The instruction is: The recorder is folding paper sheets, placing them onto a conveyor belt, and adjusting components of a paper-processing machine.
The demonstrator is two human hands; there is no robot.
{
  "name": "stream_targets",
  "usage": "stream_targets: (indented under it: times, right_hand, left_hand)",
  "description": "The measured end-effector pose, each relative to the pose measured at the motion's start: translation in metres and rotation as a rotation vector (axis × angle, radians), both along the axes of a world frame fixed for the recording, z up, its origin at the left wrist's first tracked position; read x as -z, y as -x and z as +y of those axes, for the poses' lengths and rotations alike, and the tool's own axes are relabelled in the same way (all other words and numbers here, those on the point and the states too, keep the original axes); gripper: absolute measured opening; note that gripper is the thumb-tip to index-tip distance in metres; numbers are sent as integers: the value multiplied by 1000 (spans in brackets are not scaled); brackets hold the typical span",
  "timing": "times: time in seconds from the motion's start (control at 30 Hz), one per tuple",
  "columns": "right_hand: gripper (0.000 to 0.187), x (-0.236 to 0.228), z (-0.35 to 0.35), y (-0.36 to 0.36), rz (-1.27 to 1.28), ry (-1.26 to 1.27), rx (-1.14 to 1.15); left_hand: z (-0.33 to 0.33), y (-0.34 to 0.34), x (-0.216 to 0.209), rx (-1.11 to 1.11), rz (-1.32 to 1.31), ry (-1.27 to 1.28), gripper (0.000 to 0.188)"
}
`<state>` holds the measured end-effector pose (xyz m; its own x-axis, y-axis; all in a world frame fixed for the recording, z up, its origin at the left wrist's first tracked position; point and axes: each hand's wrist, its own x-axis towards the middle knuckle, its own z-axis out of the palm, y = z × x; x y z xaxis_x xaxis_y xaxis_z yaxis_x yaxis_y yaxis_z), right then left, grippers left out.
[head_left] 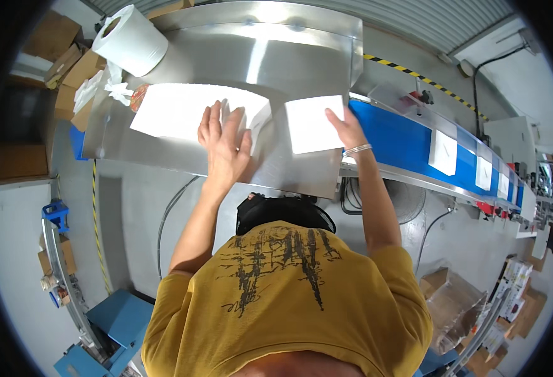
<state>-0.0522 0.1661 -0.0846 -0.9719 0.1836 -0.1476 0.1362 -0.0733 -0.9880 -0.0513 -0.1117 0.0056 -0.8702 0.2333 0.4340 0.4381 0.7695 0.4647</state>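
On the steel table (pixel 226 53) lies a long row of white square sheets or thin packs (pixel 176 110), leaning tightly against one another. My left hand (pixel 223 144) rests on the right part of this row, fingers spread. With its thumb on top, my right hand (pixel 350 131) grips a single white square sheet (pixel 309 125) by its right edge. That square is at the table's right end, beside the blue conveyor belt (pixel 386 131). The fingers under it are hidden. Farther along the belt lie several similar white squares (pixel 443 152), spaced apart.
A large white roll (pixel 139 45) stands at the table's back left, near crumpled white wrapping (pixel 119 88) and a round reddish item (pixel 138 97). Clear guards (pixel 408 107) run along the belt's far side. Cardboard boxes (pixel 84 78) are at the left, and a fan (pixel 402 201) sits beneath the conveyor.
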Motion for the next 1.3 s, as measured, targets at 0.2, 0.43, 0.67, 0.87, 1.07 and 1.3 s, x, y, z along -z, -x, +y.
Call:
stream_targets:
  times: [0.2, 0.43, 0.67, 0.87, 1.07, 1.3]
  right_hand:
    - [47, -7, 122, -33, -380, -656, 309]
    - [54, -35, 53, -16, 225, -1112, 129]
    - [53, -4, -63, 47, 736, -944, -450]
    - [38, -9, -6, -4, -26, -116, 90]
    - [45, -14, 113, -31, -338, -748, 347]
    - [46, -31, 56, -10, 188, -1172, 256]
  left_hand:
    - [-5, 0, 3, 32, 17, 92, 37]
    - [-3, -1, 1, 77, 67, 72, 35]
    - [-3, -2, -10, 120, -8, 43, 31]
    - [-11, 1, 1, 19, 7, 75, 45]
    - [-16, 4, 3, 1, 4, 88, 45]
    - [-11, 2, 0, 34, -37, 31, 44]
